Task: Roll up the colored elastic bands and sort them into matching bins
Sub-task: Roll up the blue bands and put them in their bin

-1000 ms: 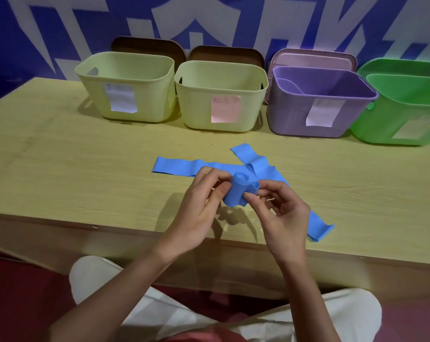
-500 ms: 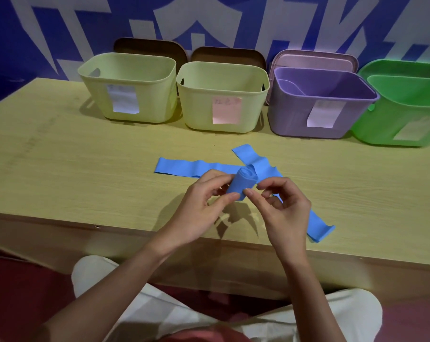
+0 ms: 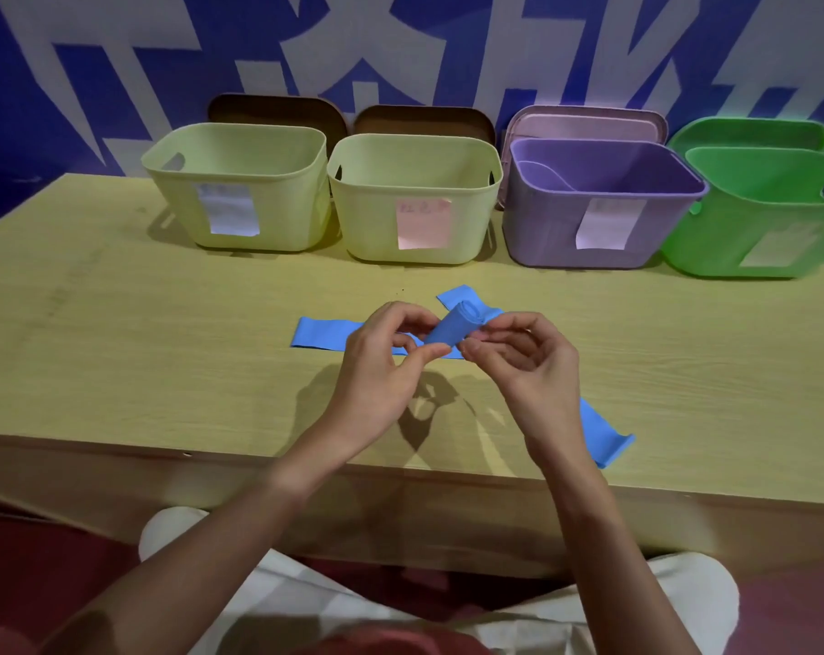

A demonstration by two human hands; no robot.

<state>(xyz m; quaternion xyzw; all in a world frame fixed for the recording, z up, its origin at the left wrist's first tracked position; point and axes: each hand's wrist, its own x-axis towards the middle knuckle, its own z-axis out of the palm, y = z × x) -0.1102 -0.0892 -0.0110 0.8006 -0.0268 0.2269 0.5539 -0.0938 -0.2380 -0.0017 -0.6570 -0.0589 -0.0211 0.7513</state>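
The person's left hand (image 3: pixel 377 371) and right hand (image 3: pixel 525 371) are bare, both forearms sleeveless with no watch or rings, while white trousers (image 3: pixel 684 602) cover the knees at six o'clock, around a reddish garment (image 3: pixel 391 642).

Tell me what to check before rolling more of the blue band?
1. Both hands hold the roll: left hand and right hand pinch the blue roll: ok.
2. Roll looks tight: ok.
3. Loose tail free on the table: ok.
4. Band fully rolled: not ok.
5. Blue-matching bin found: labels unreadable, cannot tell.
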